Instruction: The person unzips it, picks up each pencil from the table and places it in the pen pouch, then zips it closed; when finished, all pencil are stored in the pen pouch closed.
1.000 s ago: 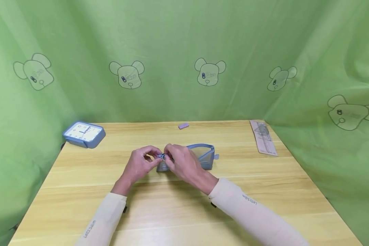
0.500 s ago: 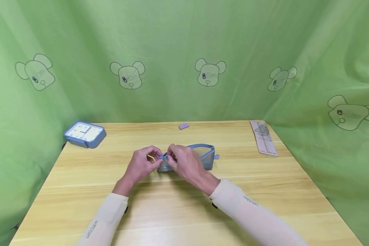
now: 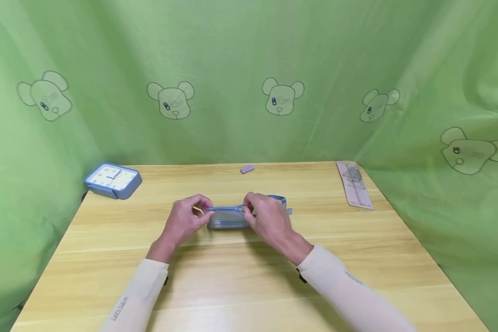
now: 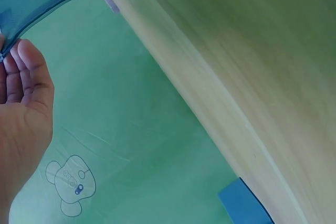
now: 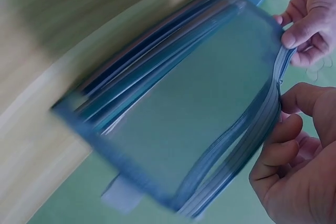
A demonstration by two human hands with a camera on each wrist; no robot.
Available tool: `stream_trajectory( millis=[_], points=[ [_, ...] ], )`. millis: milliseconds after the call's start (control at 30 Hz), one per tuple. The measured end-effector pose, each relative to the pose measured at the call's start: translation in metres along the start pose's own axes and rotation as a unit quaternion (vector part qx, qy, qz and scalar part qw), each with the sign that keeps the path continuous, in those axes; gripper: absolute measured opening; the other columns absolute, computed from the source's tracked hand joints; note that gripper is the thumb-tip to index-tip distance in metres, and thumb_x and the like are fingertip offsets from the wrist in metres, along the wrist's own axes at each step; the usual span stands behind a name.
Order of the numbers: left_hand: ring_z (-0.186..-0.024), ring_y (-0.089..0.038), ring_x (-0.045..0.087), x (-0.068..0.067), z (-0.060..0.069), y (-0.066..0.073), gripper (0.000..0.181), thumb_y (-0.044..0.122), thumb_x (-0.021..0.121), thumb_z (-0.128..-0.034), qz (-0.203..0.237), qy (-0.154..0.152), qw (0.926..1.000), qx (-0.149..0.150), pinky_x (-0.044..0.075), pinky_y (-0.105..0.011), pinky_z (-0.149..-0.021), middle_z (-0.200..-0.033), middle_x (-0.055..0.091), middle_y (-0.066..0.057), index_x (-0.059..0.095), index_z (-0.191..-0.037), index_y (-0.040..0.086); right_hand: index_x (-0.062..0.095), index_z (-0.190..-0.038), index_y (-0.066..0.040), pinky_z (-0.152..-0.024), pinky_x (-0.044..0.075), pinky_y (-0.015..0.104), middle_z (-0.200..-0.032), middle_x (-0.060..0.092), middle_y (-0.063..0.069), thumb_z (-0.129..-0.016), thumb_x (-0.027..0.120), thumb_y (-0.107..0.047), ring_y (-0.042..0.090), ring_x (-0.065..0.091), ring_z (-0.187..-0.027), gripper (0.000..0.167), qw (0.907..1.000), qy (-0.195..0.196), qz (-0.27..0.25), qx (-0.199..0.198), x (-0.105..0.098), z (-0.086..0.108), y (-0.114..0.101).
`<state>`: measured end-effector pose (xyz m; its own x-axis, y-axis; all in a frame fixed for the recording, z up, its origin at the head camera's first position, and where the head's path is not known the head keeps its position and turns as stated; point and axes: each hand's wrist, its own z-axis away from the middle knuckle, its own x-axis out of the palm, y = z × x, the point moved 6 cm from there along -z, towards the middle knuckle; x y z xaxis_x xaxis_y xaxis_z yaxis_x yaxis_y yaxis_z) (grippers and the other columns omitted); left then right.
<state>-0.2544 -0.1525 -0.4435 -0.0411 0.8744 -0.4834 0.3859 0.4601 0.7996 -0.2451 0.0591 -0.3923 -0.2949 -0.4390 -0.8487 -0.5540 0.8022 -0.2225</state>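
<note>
A blue-grey see-through zip pencil pouch [image 3: 230, 222] stands on the table in the head view. My left hand [image 3: 182, 217] pinches the left end of its zip. My right hand [image 3: 269, 221] pinches the zip farther right, at the slider. Between the hands the zip [image 3: 226, 209] looks joined; beyond my right hand its two edges part. In the right wrist view, long thin items [image 5: 157, 56] show through the mesh along the pouch's base; their kind is unclear. My right fingers hide the zip pull.
A blue clock [image 3: 113, 180] lies at the back left of the wooden table [image 3: 232, 286]. Near the back edge is a small purple block [image 3: 246, 169]. A pink sheet with clear rulers [image 3: 355, 185] lies at the back right. Green curtain [image 3: 232, 55] surrounds the table.
My right hand has moved right along the zip, away from my left hand. The zip behind it has come together and straightened. My left hand keeps its pinch at the left end.
</note>
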Motion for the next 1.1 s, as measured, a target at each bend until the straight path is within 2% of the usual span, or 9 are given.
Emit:
stream_trajectory(
  millis=[200, 300, 633, 833, 967, 1100],
  points=[
    [-0.081, -0.015, 0.071, -0.002, 0.001, -0.001, 0.013, 0.001, 0.082, -0.0895, -0.006, 0.009, 0.9999, -0.003, 0.062, -0.02, -0.073, -0.091, 0.077, -0.009, 0.074, -0.098, 0.006, 0.075, -0.088, -0.011, -0.046, 0.044, 0.019, -0.083, 0.079, 0.002, -0.089, 0.076, -0.004, 0.011, 0.067, -0.063, 0.008, 0.9993, 0.028, 0.004, 0.023, -0.017, 0.017, 0.026],
    [-0.081, -0.016, 0.071, -0.003, 0.001, -0.003, 0.013, 0.001, 0.082, -0.0897, -0.009, 0.012, 0.9998, -0.01, 0.061, -0.019, -0.074, -0.091, 0.077, -0.01, 0.074, -0.098, 0.006, 0.075, -0.089, -0.01, -0.049, 0.052, 0.023, -0.084, 0.08, 0.005, -0.089, 0.076, -0.003, 0.014, 0.071, -0.066, 0.007, 0.9986, 0.037, -0.008, 0.037, -0.027, 0.025, 0.041],
    [-0.08, -0.016, 0.072, -0.009, 0.002, -0.006, 0.011, 0.001, 0.082, -0.0903, -0.019, 0.022, 0.9994, -0.016, 0.061, -0.018, -0.073, -0.092, 0.078, -0.011, 0.074, -0.097, 0.005, 0.077, -0.091, -0.005, -0.058, 0.051, 0.02, -0.083, 0.077, 0.008, -0.088, 0.071, 0.005, 0.014, 0.062, -0.066, 0.012, 0.9903, 0.076, -0.074, 0.089, -0.053, 0.049, 0.086],
    [-0.081, -0.016, 0.072, -0.008, 0.003, -0.002, 0.012, 0.0, 0.082, -0.0899, -0.022, 0.007, 0.9997, -0.006, 0.062, -0.019, -0.074, -0.093, 0.078, -0.011, 0.073, -0.097, 0.005, 0.076, -0.09, -0.006, -0.057, 0.049, 0.018, -0.081, 0.075, 0.007, -0.087, 0.067, 0.005, 0.012, 0.059, -0.065, 0.014, 0.9831, 0.047, -0.102, 0.145, -0.054, 0.055, 0.106],
    [-0.081, -0.014, 0.072, -0.009, 0.003, 0.002, 0.014, 0.0, 0.083, -0.089, -0.032, 0.007, 0.9995, -0.003, 0.062, -0.02, -0.075, -0.092, 0.078, -0.009, 0.074, -0.097, 0.006, 0.076, -0.095, -0.006, -0.058, 0.05, 0.019, -0.083, 0.075, 0.007, -0.09, 0.067, 0.001, 0.013, 0.06, -0.065, 0.012, 0.9833, 0.034, -0.102, 0.147, -0.051, 0.052, 0.111],
    [-0.083, -0.015, 0.072, -0.011, 0.003, 0.006, 0.014, 0.001, 0.083, -0.0891, -0.038, 0.003, 0.9993, 0.003, 0.063, -0.021, -0.076, -0.092, 0.078, -0.008, 0.074, -0.097, 0.006, 0.077, -0.102, -0.004, -0.058, 0.051, 0.02, -0.085, 0.076, 0.008, -0.092, 0.064, 0.001, 0.013, 0.062, -0.065, 0.017, 0.985, 0.03, -0.106, 0.133, -0.049, 0.047, 0.114]
  ],
)
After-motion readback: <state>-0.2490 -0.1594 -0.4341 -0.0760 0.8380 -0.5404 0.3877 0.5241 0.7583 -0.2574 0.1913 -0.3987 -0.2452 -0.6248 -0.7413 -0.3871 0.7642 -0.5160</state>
